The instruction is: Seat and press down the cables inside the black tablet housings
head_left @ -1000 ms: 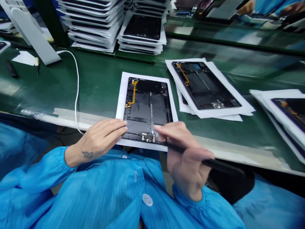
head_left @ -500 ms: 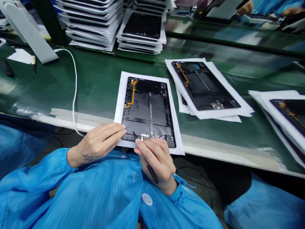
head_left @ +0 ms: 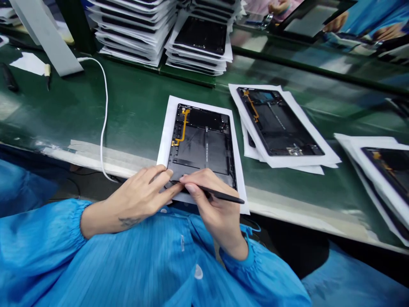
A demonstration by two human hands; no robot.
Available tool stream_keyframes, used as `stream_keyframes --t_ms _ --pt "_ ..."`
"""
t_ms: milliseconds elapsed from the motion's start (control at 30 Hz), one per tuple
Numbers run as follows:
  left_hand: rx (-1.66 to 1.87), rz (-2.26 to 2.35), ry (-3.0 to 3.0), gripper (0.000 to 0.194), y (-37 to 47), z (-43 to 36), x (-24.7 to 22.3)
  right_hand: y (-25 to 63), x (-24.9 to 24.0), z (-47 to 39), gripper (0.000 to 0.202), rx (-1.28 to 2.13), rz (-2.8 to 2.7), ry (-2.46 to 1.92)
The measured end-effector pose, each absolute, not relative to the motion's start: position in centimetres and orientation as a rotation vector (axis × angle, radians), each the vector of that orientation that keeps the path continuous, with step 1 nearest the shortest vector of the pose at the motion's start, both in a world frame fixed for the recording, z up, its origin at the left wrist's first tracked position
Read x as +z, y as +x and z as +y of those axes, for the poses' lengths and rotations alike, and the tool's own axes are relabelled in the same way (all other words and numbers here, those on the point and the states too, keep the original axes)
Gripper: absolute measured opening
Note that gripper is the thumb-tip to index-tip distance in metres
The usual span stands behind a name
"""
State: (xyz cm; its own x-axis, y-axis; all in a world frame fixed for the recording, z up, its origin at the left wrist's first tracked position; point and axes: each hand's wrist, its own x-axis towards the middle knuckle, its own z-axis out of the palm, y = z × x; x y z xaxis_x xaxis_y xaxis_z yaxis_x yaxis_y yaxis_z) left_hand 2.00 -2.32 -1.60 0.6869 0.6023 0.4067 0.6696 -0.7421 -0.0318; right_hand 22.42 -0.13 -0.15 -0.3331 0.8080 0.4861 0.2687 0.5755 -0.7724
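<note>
In the head view a black tablet back housing (head_left: 198,147) lies on a white sheet (head_left: 164,128) at the table's front edge. An orange flex cable (head_left: 184,125) runs down its upper left part. My right hand (head_left: 220,209) pinches slim black tweezers (head_left: 225,196), held nearly level with the tip pointing left over the housing's lower part. My left hand (head_left: 137,200) rests at the lower left corner with fingers apart, its fingertips close to the tweezer tip. My hands cover the housing's bottom edge, and whatever is at the tip is too small to make out.
To the right, more housings (head_left: 281,123) lie on white sheets, with another pile (head_left: 390,170) beyond. Tall stacks (head_left: 134,34) of sheeted housings stand at the back. A white cable (head_left: 105,106) crosses the green table (head_left: 73,102) on the left. Co-workers' hands (head_left: 388,32) appear at the far right.
The tweezers have swung from steep to nearly level, their rear end now pointing right. My right hand has turned with them, and my left fingers have spread and moved closer to the tip.
</note>
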Motion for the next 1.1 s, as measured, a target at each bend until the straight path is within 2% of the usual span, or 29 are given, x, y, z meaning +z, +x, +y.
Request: stream_keyframes --t_ms 367,567,900,1100 --pt "-0.655 -0.991 -2.696 0.025 1.9 -2.1 -1.4 22.5 -0.3 0.1 0.016 0.734 -1.997 -0.800" --pt "-0.942 -0.876 -2.756 0.026 0.3 -1.8 -2.5 22.5 0.0 0.8 0.013 0.773 -2.025 -0.762" --pt "-0.694 -0.961 -2.728 0.020 1.4 -1.5 -0.2 26.2 0.5 -0.2 0.015 0.680 -2.032 -0.946" --pt "-0.688 -0.845 -2.748 0.021 3.1 -0.3 0.0 25.9 0.7 -0.5 0.015 0.581 -2.049 -0.955"
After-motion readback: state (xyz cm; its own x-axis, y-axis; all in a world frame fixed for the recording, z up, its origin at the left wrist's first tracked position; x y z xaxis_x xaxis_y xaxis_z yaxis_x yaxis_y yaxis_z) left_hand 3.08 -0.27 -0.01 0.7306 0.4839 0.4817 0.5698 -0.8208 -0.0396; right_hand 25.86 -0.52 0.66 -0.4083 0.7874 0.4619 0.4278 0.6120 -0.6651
